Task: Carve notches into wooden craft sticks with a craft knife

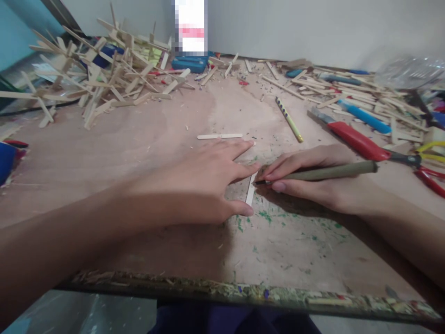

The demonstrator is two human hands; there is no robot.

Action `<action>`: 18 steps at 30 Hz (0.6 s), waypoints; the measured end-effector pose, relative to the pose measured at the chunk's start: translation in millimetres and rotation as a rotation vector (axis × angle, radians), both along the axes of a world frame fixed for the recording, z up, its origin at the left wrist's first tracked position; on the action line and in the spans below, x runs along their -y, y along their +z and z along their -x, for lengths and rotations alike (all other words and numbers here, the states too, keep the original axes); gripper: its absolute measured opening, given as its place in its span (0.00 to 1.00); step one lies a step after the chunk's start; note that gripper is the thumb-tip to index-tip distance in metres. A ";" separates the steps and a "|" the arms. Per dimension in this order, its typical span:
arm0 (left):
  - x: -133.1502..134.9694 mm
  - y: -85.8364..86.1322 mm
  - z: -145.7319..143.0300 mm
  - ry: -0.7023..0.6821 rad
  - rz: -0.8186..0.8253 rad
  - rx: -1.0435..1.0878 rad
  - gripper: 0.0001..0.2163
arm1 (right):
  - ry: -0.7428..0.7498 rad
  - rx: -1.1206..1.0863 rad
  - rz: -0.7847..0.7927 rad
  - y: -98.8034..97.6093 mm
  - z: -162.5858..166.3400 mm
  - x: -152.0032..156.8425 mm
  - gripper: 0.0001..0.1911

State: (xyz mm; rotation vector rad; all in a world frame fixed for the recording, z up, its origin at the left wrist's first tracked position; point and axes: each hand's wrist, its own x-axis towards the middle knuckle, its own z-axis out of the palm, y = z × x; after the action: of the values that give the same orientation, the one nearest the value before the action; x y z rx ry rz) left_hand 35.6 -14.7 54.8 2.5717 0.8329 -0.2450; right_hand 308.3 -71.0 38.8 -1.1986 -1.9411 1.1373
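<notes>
A pale craft stick point(251, 189) lies at a slant on the wooden table. My left hand point(208, 178) is spread flat, with its thumb and fingertips pressing the stick down. In my right hand point(313, 178) is a craft knife point(333, 171) with an olive handle, gripped like a pen. Its dark, narrow tip meets the stick's right edge between my left thumb and forefinger; the tip's exact shape is too small to make out. Just beyond my left fingers, another craft stick point(219, 136) lies crosswise, with a mark or split near its middle.
Joined stick pieces point(104, 74) are heaped at the back left. A yellow dotted pencil point(289, 119) lies beyond my right hand. Farther right are a red-handled tool point(358, 140), a blue tube point(368, 117) and loose sticks point(375, 99). Green shavings point(266, 216) dot the table near its front edge.
</notes>
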 end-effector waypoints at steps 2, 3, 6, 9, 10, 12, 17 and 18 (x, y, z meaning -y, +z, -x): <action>-0.6 -2.3 1.8 -0.009 -0.011 0.034 0.42 | 0.004 -0.017 -0.002 -0.2 0.1 -0.1 0.02; -0.8 -3.3 2.4 -0.013 -0.016 0.042 0.41 | 0.007 -0.019 -0.001 -0.4 0.1 -0.3 0.02; -0.7 -3.8 2.6 -0.013 -0.015 0.039 0.42 | 0.006 -0.008 -0.011 -0.9 -0.1 -0.9 0.03; 0.1 -1.9 0.5 0.003 0.002 0.005 0.43 | 0.008 -0.002 -0.042 -0.9 0.2 -0.9 0.04; 0.4 -1.1 -0.3 0.008 0.005 -0.005 0.43 | 0.011 -0.001 -0.049 -0.9 0.4 -0.8 0.04; 0.7 0.2 -1.6 0.010 0.007 -0.019 0.44 | 0.021 0.007 -0.054 -0.8 0.5 -0.6 0.04; 0.7 0.9 -1.5 0.010 0.003 -0.022 0.43 | 0.019 0.013 -0.039 -0.6 1.1 0.6 0.03; 0.9 0.7 -1.3 0.009 0.000 -0.020 0.43 | 0.016 0.015 -0.035 -0.6 1.8 1.1 0.03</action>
State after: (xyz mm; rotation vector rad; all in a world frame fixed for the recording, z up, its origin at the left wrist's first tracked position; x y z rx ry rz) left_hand 36.9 -15.6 55.4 2.5685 0.8518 -0.2685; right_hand 306.5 -72.1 38.2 -1.1781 -1.9777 1.1004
